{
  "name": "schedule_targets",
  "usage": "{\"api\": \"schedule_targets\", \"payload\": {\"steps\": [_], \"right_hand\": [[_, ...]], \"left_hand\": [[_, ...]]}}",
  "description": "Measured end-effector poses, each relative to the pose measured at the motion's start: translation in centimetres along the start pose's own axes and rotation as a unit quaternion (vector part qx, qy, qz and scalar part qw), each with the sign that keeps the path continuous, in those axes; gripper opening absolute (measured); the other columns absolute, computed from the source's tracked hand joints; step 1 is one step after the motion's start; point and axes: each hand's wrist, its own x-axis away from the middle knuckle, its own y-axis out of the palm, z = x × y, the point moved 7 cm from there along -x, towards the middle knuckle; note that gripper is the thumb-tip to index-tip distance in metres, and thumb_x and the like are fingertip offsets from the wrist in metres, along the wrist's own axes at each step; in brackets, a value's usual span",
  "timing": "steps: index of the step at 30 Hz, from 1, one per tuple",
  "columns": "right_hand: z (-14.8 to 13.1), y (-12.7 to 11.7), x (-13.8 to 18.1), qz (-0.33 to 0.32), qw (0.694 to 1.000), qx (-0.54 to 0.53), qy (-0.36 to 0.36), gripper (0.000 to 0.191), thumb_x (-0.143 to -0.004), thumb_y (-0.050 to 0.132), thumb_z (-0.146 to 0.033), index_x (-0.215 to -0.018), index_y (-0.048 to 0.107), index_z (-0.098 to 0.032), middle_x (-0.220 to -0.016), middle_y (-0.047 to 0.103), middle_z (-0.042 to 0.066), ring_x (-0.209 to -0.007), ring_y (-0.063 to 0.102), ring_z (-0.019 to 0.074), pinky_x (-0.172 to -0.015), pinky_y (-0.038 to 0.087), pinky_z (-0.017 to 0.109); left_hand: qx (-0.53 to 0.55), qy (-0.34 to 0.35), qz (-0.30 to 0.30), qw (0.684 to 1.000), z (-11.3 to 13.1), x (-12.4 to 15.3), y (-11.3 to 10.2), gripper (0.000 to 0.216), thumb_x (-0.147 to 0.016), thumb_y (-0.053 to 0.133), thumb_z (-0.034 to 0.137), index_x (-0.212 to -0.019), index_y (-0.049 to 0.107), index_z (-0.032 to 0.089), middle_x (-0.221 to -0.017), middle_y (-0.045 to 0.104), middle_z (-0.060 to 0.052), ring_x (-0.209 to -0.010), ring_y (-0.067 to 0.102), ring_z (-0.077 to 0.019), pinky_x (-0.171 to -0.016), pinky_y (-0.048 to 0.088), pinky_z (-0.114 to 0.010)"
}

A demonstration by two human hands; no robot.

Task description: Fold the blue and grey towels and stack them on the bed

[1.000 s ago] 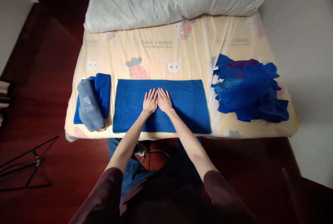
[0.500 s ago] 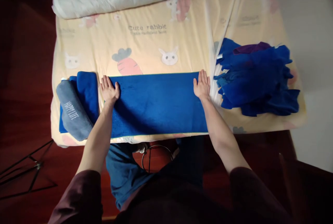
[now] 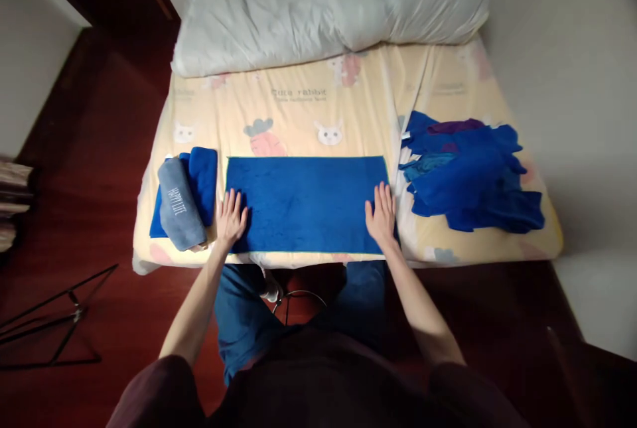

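Observation:
A blue towel lies spread flat near the front edge of the bed. My left hand rests flat on its near left corner, fingers spread. My right hand lies flat on its near right corner, fingers stretched out. Neither hand holds anything.
Left of the towel lie a rolled grey towel and a rolled blue towel. A loose heap of blue cloths sits at the right. A white duvet covers the far end. A black wire stand is on the dark floor at the left.
My hands slid apart from the towel's middle to its two ends, then drew back toward me along the edges to the near corners. The camera view shifted.

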Motion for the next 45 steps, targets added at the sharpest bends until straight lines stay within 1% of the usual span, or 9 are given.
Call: {"api": "schedule_targets", "payload": {"steps": [5,9,14,17,20,22,33,37,45], "right_hand": [[1.3,0.3,14.0,-0.02,0.998,0.002,0.055,0.066,-0.109,0.022,-0.045,-0.162,0.035,-0.008,-0.167,0.036,0.017,-0.158,0.029,0.0292,-0.129,0.022,0.057],[1.4,0.5,15.5,0.018,0.994,-0.03,0.107,0.069,-0.106,0.023,-0.047,-0.156,0.044,-0.004,-0.164,0.04,0.022,-0.157,0.03,0.0341,-0.127,0.022,0.062],[-1.8,-0.1,19.6,0.093,0.982,-0.115,0.116,0.06,-0.103,0.033,-0.045,-0.146,0.055,-0.009,-0.161,0.044,0.022,-0.153,0.037,0.0343,-0.124,0.03,0.059],[-1.6,0.9,24.1,0.087,0.97,-0.177,0.142,0.048,-0.097,0.042,-0.041,-0.127,0.067,-0.013,-0.142,0.062,0.022,-0.133,0.057,0.0338,-0.114,0.044,0.054],[-0.4,1.7,26.3,0.065,0.959,-0.224,0.159,0.036,-0.091,0.045,-0.035,-0.105,0.073,-0.017,-0.119,0.073,0.018,-0.114,0.066,0.0316,-0.106,0.05,0.051],[0.1,1.7,26.3,0.057,0.959,-0.232,0.152,0.033,-0.089,0.045,-0.033,-0.099,0.073,-0.017,-0.115,0.074,0.018,-0.112,0.067,0.031,-0.105,0.05,0.051],[-0.1,1.7,25.3,0.052,0.973,-0.187,0.127,0.031,-0.087,0.047,-0.029,-0.094,0.075,-0.019,-0.112,0.073,0.015,-0.107,0.064,0.0302,-0.101,0.048,0.047],[0.0,1.8,25.3,0.053,0.972,-0.189,0.128,0.03,-0.086,0.047,-0.028,-0.093,0.075,-0.019,-0.112,0.073,0.015,-0.108,0.064,0.03,-0.102,0.048,0.047],[-0.1,1.4,25.3,0.056,0.97,-0.203,0.124,0.029,-0.087,0.047,-0.029,-0.091,0.074,-0.019,-0.111,0.073,0.016,-0.109,0.064,0.0299,-0.104,0.047,0.047]], "left_hand": [[0.02,-0.098,0.02,0.995,-1.8,14.0,0.6,0.069,-0.105,0.03,0.043,-0.163,0.029,0.005,-0.171,0.025,-0.021,-0.161,0.018,-0.033,-0.13,0.016,-0.058],[0.061,-0.165,0.068,0.982,-1.7,18.1,-0.1,0.069,-0.102,0.036,0.038,-0.16,0.031,0.001,-0.169,0.027,-0.026,-0.161,0.016,-0.0369,-0.129,0.017,-0.061],[0.143,-0.187,0.16,0.959,3.2,23.2,0.2,0.067,-0.095,0.048,0.033,-0.153,0.041,0.002,-0.164,0.034,-0.028,-0.156,0.03,-0.0383,-0.126,0.03,-0.057],[0.258,-0.152,0.083,0.951,6.8,25.7,2.9,0.049,-0.093,0.049,0.035,-0.135,0.061,0.012,-0.14,0.063,-0.021,-0.134,0.059,-0.0336,-0.116,0.044,-0.051],[0.386,-0.121,-0.084,0.911,9.8,26.2,6.1,0.034,-0.092,0.054,0.039,-0.115,0.07,0.021,-0.102,0.078,-0.01,-0.097,0.074,-0.0278,-0.097,0.056,-0.043],[0.445,-0.142,-0.136,0.874,10.9,25.7,7.3,0.031,-0.088,0.06,0.042,-0.109,0.072,0.021,-0.089,0.079,-0.008,-0.087,0.074,-0.0263,-0.089,0.056,-0.04],[0.749,-0.33,-0.14,0.557,18.6,22.8,9.6,0.038,-0.087,0.074,0.027,-0.122,0.067,0.014,-0.113,0.077,-0.015,-0.088,0.073,-0.0186,-0.081,0.054,-0.03],[0.784,-0.348,-0.128,0.499,19.8,20.9,9.6,0.028,-0.093,0.066,0.019,-0.121,0.063,0.015,-0.121,0.074,-0.015,-0.09,0.074,-0.0173,-0.082,0.056,-0.029],[0.819,-0.364,-0.1,0.432,21.4,17.8,10.5,0.004,-0.098,0.064,0.021,-0.1,0.064,0.018,-0.121,0.073,-0.011,-0.091,0.073,-0.0143,-0.086,0.057,-0.026]]}}
